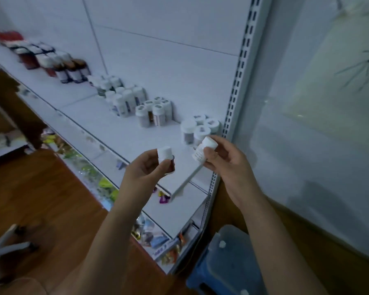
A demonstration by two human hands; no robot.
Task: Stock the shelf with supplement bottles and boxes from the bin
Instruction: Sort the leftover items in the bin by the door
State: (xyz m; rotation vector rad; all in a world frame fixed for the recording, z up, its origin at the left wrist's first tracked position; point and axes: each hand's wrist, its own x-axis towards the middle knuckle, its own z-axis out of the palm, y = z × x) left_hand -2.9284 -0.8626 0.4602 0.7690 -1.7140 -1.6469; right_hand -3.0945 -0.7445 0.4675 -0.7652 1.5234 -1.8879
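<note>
Left hand (145,167) grips a brown bottle (167,159); right hand (222,158) grips a white bottle (202,151), label print unreadable.

A white shelf (119,128) carries clusters of white-capped bottles (198,128) and boxes (15,43) along its back.
</note>
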